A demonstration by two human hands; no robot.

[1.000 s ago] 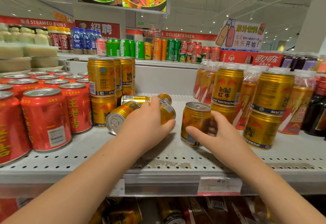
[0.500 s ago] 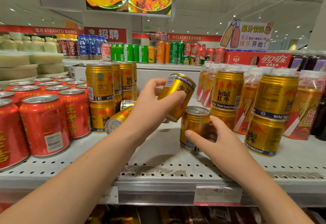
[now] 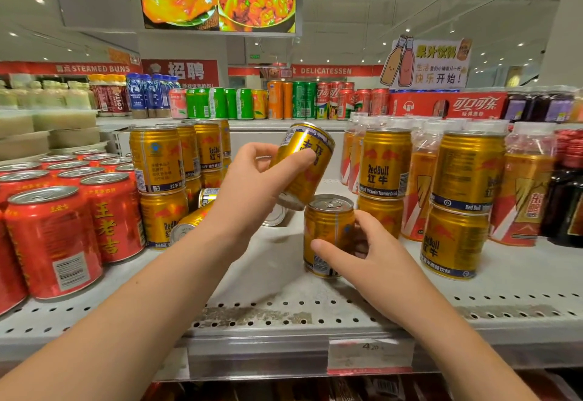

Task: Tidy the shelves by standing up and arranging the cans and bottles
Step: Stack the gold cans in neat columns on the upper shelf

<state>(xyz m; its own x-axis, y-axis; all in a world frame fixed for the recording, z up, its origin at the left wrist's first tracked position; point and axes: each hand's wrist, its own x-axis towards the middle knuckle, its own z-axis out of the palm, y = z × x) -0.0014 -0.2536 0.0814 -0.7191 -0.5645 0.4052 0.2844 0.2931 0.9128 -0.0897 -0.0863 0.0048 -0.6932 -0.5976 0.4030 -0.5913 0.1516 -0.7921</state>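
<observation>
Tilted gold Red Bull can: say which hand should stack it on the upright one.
Left. The left hand grips the tilted can close by the top of the upright can, while the right hand holds that one steady on the shelf.

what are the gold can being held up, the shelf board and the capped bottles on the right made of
Tilted gold can: seemingly metal, glossy printed wall, bare silvery end.
Shelf board: likely painted sheet metal, matt pale grey, punched with holes, scuffed in places.
Capped bottles: probably clear plastic, translucent shoulders, printed sleeves, whitish caps.
</observation>
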